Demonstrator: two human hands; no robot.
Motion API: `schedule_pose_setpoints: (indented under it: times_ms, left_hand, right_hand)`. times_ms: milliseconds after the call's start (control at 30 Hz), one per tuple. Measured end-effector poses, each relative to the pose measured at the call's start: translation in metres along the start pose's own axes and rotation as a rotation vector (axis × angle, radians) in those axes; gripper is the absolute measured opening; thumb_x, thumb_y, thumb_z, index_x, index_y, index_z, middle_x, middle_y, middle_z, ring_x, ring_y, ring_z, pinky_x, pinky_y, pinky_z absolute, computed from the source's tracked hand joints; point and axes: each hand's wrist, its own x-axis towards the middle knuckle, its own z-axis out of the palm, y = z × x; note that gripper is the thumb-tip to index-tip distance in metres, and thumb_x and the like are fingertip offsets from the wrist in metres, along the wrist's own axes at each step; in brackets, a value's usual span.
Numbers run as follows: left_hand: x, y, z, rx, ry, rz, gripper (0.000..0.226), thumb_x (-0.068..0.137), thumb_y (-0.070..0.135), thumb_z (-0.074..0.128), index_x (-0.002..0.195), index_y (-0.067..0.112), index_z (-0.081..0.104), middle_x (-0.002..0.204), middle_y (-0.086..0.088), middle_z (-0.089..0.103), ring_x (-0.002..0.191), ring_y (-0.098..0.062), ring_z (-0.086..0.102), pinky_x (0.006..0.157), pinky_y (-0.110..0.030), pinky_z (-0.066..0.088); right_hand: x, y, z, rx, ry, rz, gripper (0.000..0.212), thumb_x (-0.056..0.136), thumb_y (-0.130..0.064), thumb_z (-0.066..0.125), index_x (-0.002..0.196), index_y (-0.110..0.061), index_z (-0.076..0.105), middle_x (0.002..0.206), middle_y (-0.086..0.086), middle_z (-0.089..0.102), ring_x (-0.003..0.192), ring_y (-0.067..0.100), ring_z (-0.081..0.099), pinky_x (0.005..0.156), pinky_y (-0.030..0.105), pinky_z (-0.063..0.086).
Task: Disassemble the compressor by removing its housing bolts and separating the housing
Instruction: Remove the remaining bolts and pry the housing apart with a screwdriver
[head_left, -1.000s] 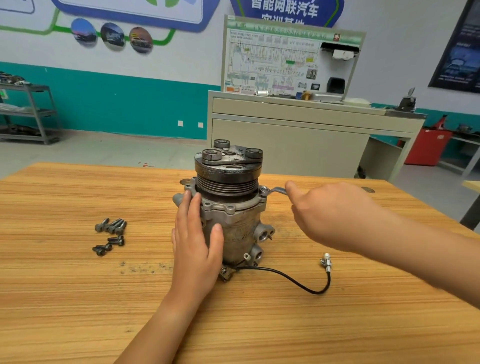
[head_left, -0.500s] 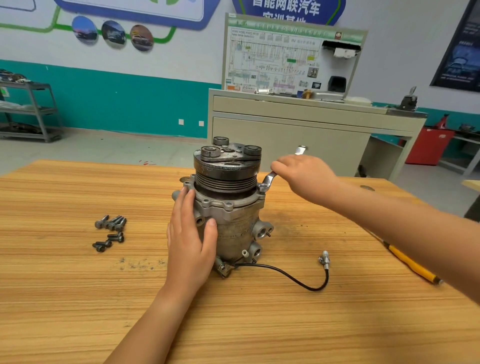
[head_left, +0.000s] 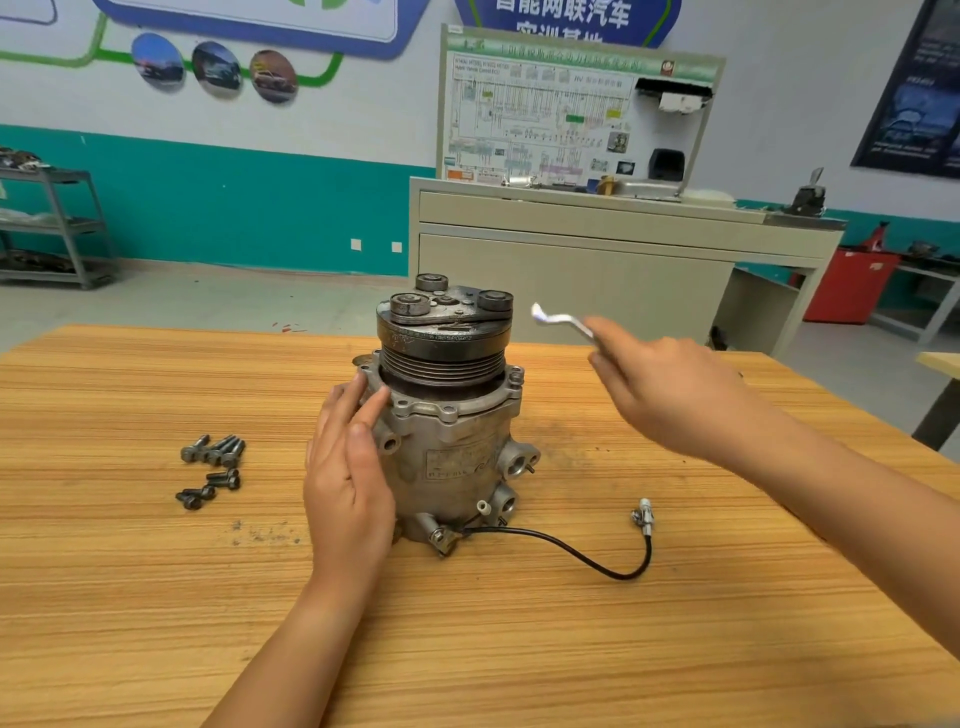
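A grey metal compressor stands upright on the wooden table, its dark grooved pulley on top. A bolt sits in the flange at the right. My left hand lies against the compressor's left side, fingers straight and reaching up to the flange. My right hand is in the air to the right of the pulley and grips a silver offset wrench, whose ring end hangs free of the compressor. Several removed bolts lie in a loose group on the table at the left.
A black cable with a small connector runs from the compressor's base over the table to the right. Behind the table stand a beige cabinet with a wiring display board, a metal shelf at far left and a red bin.
My right hand has lifted the wrench off the right flange bolt and swung it up and to the right. My left hand has slid slightly up the housing.
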Motion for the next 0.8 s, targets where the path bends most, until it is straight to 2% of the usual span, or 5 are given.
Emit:
schedule_pose_setpoints:
  times_ms: [100, 233, 367, 600, 800]
  left_hand:
    - [0.002, 0.0, -0.001, -0.011, 0.035, -0.036, 0.036, 0.096, 0.032, 0.025, 0.119, 0.029, 0.052, 0.133, 0.029, 0.037, 0.137, -0.004, 0.03, 0.113, -0.024, 0.024]
    - [0.001, -0.001, -0.001, -0.001, 0.02, -0.014, 0.037, 0.095, 0.027, 0.028, 0.122, 0.023, 0.053, 0.14, 0.025, 0.031, 0.134, 0.007, 0.026, 0.105, -0.005, 0.021]
    - [0.0, -0.003, 0.0, 0.007, -0.003, -0.009, 0.039, 0.094, 0.025, 0.031, 0.127, 0.02, 0.051, 0.138, 0.025, 0.034, 0.135, 0.002, 0.03, 0.109, -0.015, 0.024]
    - [-0.001, -0.002, -0.001, -0.095, -0.094, -0.099, 0.052, 0.099, 0.013, 0.038, 0.126, 0.056, 0.026, 0.143, 0.023, 0.034, 0.136, 0.005, 0.027, 0.111, -0.018, 0.024]
    - [-0.001, 0.001, -0.002, -0.105, -0.086, -0.118, 0.041, 0.094, 0.03, 0.038, 0.124, 0.056, 0.029, 0.137, 0.032, 0.033, 0.133, 0.009, 0.027, 0.106, -0.007, 0.024]
  right_hand:
    - [-0.014, -0.006, -0.005, -0.139, -0.139, -0.017, 0.036, 0.099, -0.034, 0.024, 0.135, -0.029, 0.024, 0.067, -0.007, 0.049, 0.053, 0.013, 0.04, 0.041, 0.023, 0.022]
    - [-0.012, -0.012, -0.009, -0.205, -0.21, -0.014, 0.032, 0.099, -0.029, 0.027, 0.131, -0.026, 0.03, 0.059, -0.009, 0.041, 0.049, 0.009, 0.036, 0.04, 0.025, 0.024]
    - [-0.006, -0.021, -0.008, -0.25, -0.281, -0.009, 0.031, 0.098, -0.02, 0.033, 0.129, -0.023, 0.032, 0.06, -0.006, 0.043, 0.049, 0.01, 0.038, 0.039, 0.025, 0.024]
    - [0.003, -0.034, -0.015, -0.419, -0.341, -0.056, 0.04, 0.089, -0.002, 0.039, 0.126, -0.014, 0.033, 0.057, -0.004, 0.038, 0.046, 0.012, 0.034, 0.036, 0.025, 0.022]
    - [0.001, -0.033, -0.017, -0.379, -0.349, -0.081, 0.029, 0.098, -0.032, 0.024, 0.117, -0.015, 0.04, 0.058, -0.006, 0.04, 0.048, 0.011, 0.036, 0.039, 0.024, 0.023]
